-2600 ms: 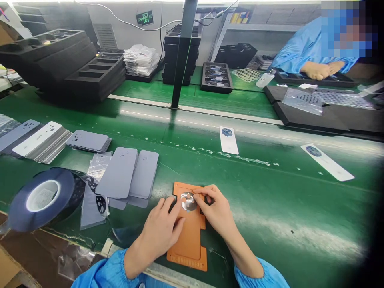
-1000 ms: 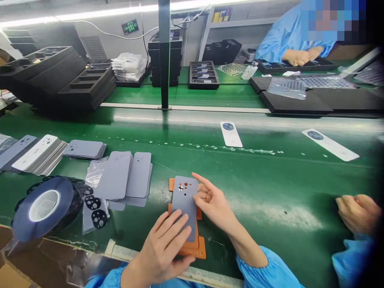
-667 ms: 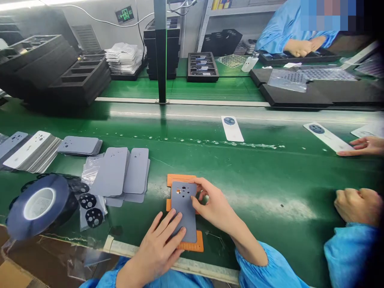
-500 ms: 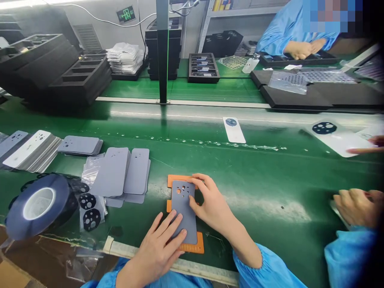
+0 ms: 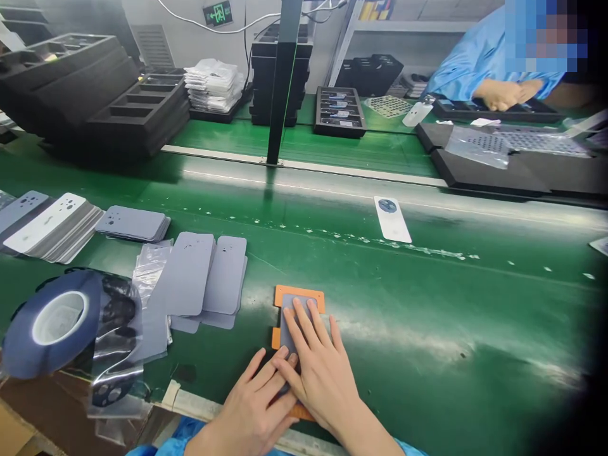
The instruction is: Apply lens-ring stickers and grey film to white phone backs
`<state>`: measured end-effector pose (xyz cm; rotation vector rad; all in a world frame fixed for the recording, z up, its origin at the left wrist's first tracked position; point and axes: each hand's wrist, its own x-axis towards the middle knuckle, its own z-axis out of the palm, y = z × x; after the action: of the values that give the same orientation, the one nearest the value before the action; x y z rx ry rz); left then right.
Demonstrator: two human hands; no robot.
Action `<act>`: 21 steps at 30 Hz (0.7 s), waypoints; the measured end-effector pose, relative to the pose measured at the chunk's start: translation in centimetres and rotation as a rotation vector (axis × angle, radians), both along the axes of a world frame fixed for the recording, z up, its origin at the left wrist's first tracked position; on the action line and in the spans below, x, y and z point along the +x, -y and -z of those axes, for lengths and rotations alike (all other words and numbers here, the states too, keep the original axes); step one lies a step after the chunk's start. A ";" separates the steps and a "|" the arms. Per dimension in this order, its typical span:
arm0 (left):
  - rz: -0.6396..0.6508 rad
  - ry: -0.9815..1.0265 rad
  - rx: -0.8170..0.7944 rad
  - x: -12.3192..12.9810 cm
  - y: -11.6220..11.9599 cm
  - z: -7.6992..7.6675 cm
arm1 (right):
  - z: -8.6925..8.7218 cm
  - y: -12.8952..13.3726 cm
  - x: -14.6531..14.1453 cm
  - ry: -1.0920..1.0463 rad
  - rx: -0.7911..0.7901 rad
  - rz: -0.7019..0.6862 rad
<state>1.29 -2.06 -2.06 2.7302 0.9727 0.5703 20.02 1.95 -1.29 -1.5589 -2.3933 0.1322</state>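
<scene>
A grey phone back panel [image 5: 286, 329] lies flat in an orange jig [image 5: 300, 292] near the front edge of the green table. My right hand [image 5: 323, 367] is spread over the panel, its fingers lying along it and covering the camera holes. My left hand [image 5: 259, 396] rests flat at the panel's lower part, fingers apart, its tips touching my right thumb. Neither hand is closed round anything. Most of the panel's lower half and the jig's lower end are hidden under my hands.
To the left lie grey panels [image 5: 187, 272], a stack of white-topped panels [image 5: 50, 225] and a blue film roll [image 5: 21, 345] beside clear plastic sheets [image 5: 111, 361]. A white panel [image 5: 393, 221] lies further back. Black trays [image 5: 137, 114] stand behind, and a co-worker's hands [image 5: 503, 94] work across the table.
My right hand has moved from the panel's upper right edge to lie flat across it. The neighbour's hands at the right have left view. A plastic sheet by the roll has shifted toward the front edge.
</scene>
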 end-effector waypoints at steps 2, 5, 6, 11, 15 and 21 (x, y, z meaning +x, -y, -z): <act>-0.002 0.004 0.002 0.0 0.0 0.0 | -0.1 -0.2 -0.1 0.002 0.005 0.008; 0.007 0.010 -0.006 0.0 -0.1 -0.2 | -0.4 -0.4 0.1 0.009 -0.014 0.012; 0.005 0.013 -0.013 0.1 -0.1 -0.3 | -0.5 -0.5 0.2 0.008 -0.025 0.009; -0.032 0.046 -0.068 0.0 -0.2 -0.6 | -0.9 0.2 1.0 -0.081 -0.086 0.013; -0.015 0.142 -0.122 -0.3 -0.3 -0.8 | -0.6 1.5 1.8 -0.198 -0.006 0.197; -0.185 0.575 -0.227 -0.4 -0.4 -1.9 | -0.9 2.5 2.6 -0.330 -0.105 0.285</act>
<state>0.91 -1.64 -0.19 2.1002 1.0520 1.1186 22.63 -0.56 -0.40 -1.7502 -1.9214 0.4255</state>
